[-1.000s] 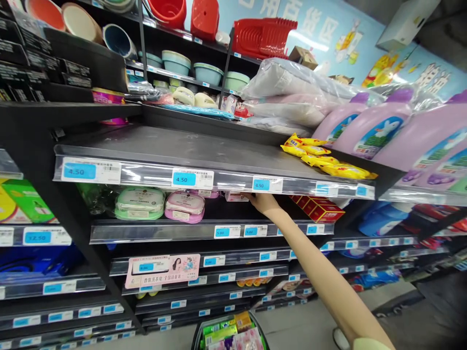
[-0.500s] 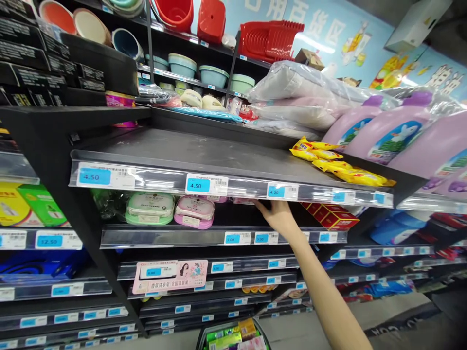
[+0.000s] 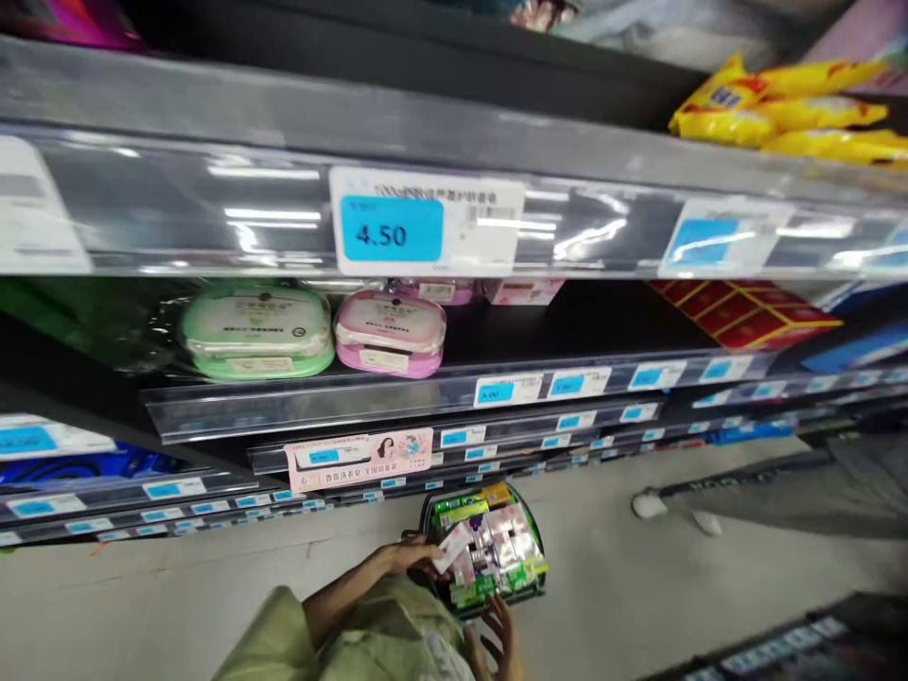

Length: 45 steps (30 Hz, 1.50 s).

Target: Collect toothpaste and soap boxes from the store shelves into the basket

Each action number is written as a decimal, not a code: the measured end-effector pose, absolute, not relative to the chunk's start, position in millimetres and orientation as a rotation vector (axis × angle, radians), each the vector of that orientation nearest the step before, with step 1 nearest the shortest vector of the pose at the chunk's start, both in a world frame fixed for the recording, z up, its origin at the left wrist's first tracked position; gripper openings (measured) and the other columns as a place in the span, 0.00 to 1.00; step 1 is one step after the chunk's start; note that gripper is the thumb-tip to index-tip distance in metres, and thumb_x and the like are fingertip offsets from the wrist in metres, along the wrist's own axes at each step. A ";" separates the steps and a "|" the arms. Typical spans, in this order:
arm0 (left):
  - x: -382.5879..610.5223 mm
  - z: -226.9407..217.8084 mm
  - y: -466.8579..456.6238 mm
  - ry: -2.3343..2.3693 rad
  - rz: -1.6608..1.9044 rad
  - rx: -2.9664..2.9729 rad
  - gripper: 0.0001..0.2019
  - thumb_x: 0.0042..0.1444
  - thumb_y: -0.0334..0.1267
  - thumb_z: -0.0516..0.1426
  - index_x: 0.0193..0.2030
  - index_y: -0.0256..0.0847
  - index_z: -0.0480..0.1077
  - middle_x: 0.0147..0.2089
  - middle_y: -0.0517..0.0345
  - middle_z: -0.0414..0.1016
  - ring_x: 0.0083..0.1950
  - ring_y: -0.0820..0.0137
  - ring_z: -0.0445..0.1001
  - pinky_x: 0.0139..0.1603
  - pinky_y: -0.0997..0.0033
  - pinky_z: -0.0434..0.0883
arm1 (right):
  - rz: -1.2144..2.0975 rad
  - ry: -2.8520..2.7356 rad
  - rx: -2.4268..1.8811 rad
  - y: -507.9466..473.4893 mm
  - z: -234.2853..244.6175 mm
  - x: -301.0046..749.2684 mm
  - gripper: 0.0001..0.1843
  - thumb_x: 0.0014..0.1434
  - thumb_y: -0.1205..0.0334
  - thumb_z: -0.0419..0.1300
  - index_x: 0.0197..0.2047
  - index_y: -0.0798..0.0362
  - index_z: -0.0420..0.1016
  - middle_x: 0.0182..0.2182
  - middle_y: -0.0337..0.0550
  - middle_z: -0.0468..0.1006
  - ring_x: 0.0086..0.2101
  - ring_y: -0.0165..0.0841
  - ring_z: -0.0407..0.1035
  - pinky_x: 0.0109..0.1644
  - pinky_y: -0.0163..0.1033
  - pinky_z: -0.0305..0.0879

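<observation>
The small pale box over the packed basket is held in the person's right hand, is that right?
Not quite: the hand is wrong. The head view shows the small pale box held in the left hand, over the packed basket. The right hand is apart from the box, near the basket's lower edge.

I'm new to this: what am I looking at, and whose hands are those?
No robot here: a person's bare hands, filmed by a camera worn on their head, looking forward and down. The left hand holds a small pink-and-white box at a dark-rimmed basket filled with colourful packages. The right hand, fingers spread, is near the basket's closest edge. The black store shelf bears a rounded green plastic case, a similar pink plastic case and red boxes with yellow edges.
</observation>
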<state>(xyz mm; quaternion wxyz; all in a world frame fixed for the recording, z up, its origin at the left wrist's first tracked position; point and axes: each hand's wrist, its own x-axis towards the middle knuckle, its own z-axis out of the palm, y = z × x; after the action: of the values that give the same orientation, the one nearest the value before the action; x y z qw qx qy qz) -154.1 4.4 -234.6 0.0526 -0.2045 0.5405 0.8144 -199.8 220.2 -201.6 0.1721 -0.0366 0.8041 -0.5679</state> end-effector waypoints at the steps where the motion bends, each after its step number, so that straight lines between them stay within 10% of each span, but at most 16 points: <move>1: -164.1 -241.2 7.9 1.558 2.460 -0.513 0.23 0.46 0.58 0.66 0.32 0.35 0.79 0.28 0.52 0.78 0.35 0.56 0.81 0.36 0.59 0.75 | -1.641 2.283 -0.102 224.7 -209.3 -193.1 0.28 0.40 0.45 0.74 0.46 0.26 0.73 0.46 0.40 0.82 0.43 0.59 0.80 0.39 0.60 0.80; 7: -203.8 -236.2 46.5 1.319 2.486 -0.213 0.36 0.40 0.62 0.68 0.53 0.43 0.77 0.45 0.49 0.82 0.48 0.54 0.80 0.55 0.54 0.72 | -1.682 2.235 -0.415 207.8 -195.7 -226.2 0.57 0.41 0.49 0.76 0.70 0.43 0.54 0.63 0.56 0.69 0.56 0.57 0.73 0.56 0.62 0.74; 17: -170.7 -198.7 24.7 1.494 2.639 -0.312 0.49 0.35 0.61 0.73 0.63 0.39 0.69 0.52 0.47 0.79 0.55 0.50 0.75 0.59 0.53 0.69 | -1.442 2.244 -0.984 162.4 -167.9 -245.0 0.50 0.47 0.52 0.71 0.70 0.52 0.55 0.61 0.58 0.71 0.58 0.52 0.69 0.63 0.56 0.68; 22: -139.2 -218.9 27.5 1.759 2.535 -0.601 0.38 0.48 0.55 0.69 0.62 0.40 0.69 0.53 0.49 0.79 0.57 0.52 0.74 0.61 0.54 0.69 | -1.400 2.122 -0.982 161.3 -187.9 -221.4 0.41 0.52 0.58 0.67 0.67 0.51 0.59 0.53 0.52 0.77 0.47 0.46 0.76 0.53 0.48 0.74; 30: -143.5 -213.1 24.5 1.825 2.578 -0.796 0.29 0.49 0.49 0.70 0.54 0.35 0.72 0.51 0.47 0.81 0.53 0.54 0.77 0.57 0.58 0.71 | -1.476 2.202 -0.945 159.8 -194.3 -218.4 0.26 0.62 0.57 0.62 0.62 0.51 0.69 0.56 0.53 0.76 0.55 0.46 0.72 0.61 0.52 0.69; 45: -140.9 -214.5 12.0 1.956 2.733 -1.150 0.19 0.55 0.51 0.66 0.48 0.43 0.77 0.51 0.53 0.80 0.52 0.62 0.76 0.54 0.67 0.71 | -2.040 1.717 -0.025 164.6 -207.5 -219.4 0.35 0.44 0.53 0.77 0.54 0.48 0.72 0.39 0.44 0.84 0.40 0.40 0.79 0.45 0.44 0.78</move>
<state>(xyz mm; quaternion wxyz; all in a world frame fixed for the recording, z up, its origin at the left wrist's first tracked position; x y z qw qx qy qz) -140.9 12.0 -214.5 -0.2036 -0.3169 0.5391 0.7533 -219.4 164.6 -207.5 0.2356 -0.0091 0.6257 -0.7435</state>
